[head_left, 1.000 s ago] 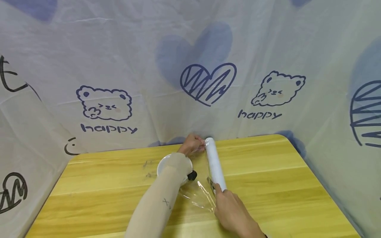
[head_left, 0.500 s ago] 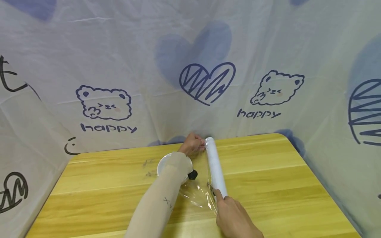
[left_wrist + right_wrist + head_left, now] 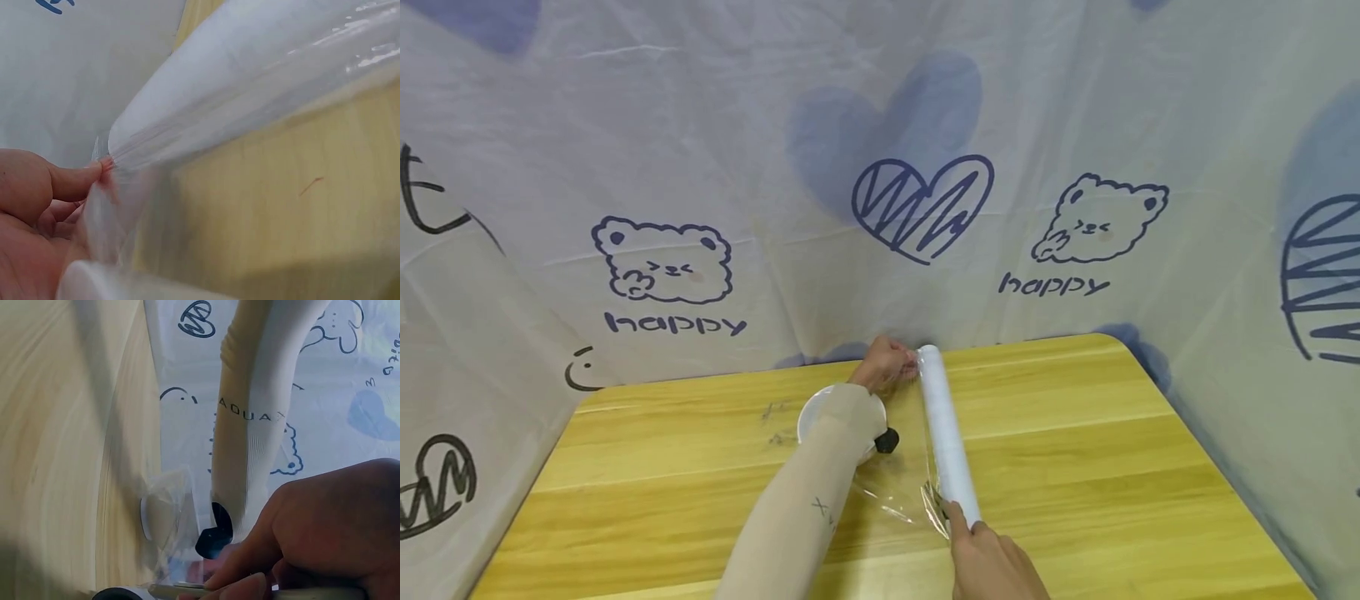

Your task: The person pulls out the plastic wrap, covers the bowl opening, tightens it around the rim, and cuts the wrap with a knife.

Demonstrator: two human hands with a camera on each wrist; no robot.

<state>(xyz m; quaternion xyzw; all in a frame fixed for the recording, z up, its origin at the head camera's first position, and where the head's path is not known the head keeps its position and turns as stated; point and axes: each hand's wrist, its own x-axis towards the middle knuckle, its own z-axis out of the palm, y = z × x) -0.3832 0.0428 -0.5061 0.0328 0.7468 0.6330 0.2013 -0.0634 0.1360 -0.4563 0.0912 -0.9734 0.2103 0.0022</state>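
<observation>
A white roll of plastic wrap [image 3: 946,433] lies lengthwise on the table, a clear sheet drawn out from its left side. My left hand [image 3: 887,364] pinches the film at the roll's far end; the left wrist view shows thumb and fingertips on the gathered plastic wrap [image 3: 105,206]. Near the roll's close end, my right hand [image 3: 996,562] grips a slim knife-like tool [image 3: 936,500], its tip at the film. In the right wrist view the tool [image 3: 181,590] is mostly hidden by fingers. A white bowl [image 3: 808,412] sits partly under my left forearm.
The wooden table [image 3: 1097,467] backs onto a pale printed cloth [image 3: 760,167], which also hangs at both sides. My left sleeve [image 3: 797,500] crosses above the bowl. A black wrist camera [image 3: 887,440] sits on that arm. Dark marks [image 3: 775,410] show on the wood left of the bowl.
My right hand has slid toward the near edge along the roll with the knife-like tool, the film there shifting with it. My left hand keeps its pinch in place.
</observation>
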